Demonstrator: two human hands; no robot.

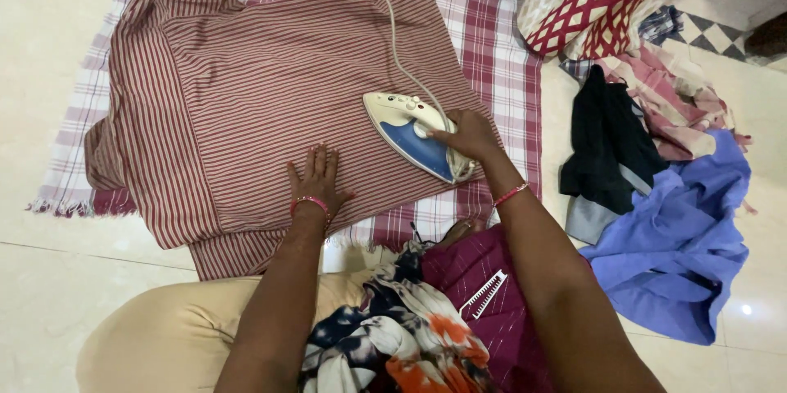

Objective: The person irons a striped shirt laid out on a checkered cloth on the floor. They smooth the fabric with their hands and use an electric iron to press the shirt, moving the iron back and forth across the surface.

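Ironing the striped shirt (246,73), spread on the checked cloth (508,57) on the floor: right hand (467,132) closed on the iron (410,135) handle, left hand (316,180) open, flat on the fabric just left. Judgement: keep the left palm tensioning clear of the soleplate, and mind the cord (392,24) trailing far.

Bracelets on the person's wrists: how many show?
2: one pink bracelet on the left hand, flat on the striped shirt; one on the right hand gripping the iron.

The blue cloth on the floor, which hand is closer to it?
Right. The right hand grips the iron, left of the blue cloth; the left hand lies flat on the striped shirt, farther away.
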